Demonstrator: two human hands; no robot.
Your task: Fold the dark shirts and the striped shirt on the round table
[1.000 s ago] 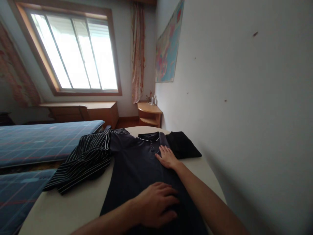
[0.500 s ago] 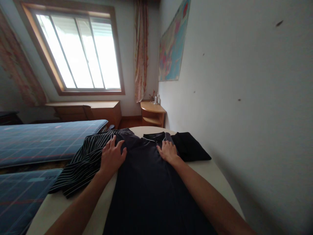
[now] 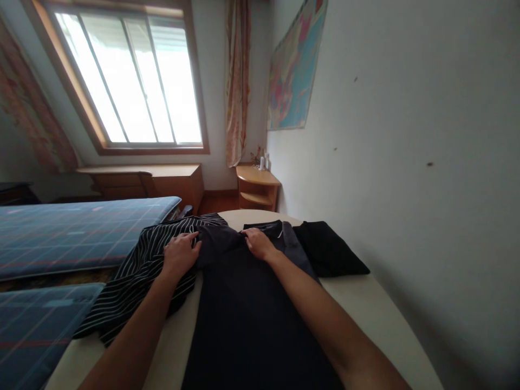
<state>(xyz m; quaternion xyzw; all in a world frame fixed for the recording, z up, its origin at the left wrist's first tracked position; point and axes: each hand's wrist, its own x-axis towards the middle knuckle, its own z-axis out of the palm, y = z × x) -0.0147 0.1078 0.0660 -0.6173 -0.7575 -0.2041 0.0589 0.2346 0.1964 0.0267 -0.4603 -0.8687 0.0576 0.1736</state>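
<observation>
Pale table (image 3: 349, 303) beneath dark shirt (image 3: 252, 314)

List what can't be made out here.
All in the head view:
- Dark shirt: lower hem cut off by bottom edge.
- Its collar: partly behind right hand.
- Left hand: blur and dark cloth obscure its fingertip hold.
- Map: top cut off; lettering too small.
- Window: glare hides outside.
</observation>
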